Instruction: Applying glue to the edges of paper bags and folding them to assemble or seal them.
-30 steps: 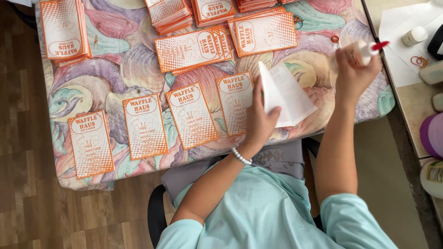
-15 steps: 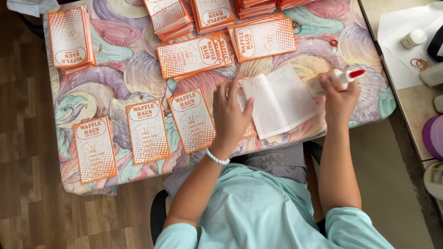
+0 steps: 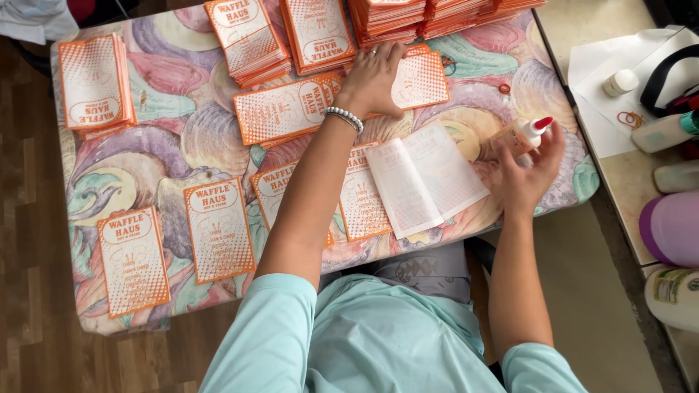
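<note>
Presently, the right hand [image 3: 520, 178] gripped a red-capped glue bottle [image 3: 518, 136] just right of the open white sheet [image 3: 426, 178]; the left hand [image 3: 375, 76] lay flat on an orange paper bag [image 3: 419, 80] beyond it. Several finished bags lay spread leftward; stacks remained.

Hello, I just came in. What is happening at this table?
A person in a light teal shirt sits at a table covered with a swirly pastel cloth. The right hand holds a small glue bottle with a red tip. The left hand reaches forward and rests flat on an orange-and-white printed bag. An opened white sheet lies between the hands. More orange bags lie singly along the near edge, and stacks of them stand at the far side.
</note>
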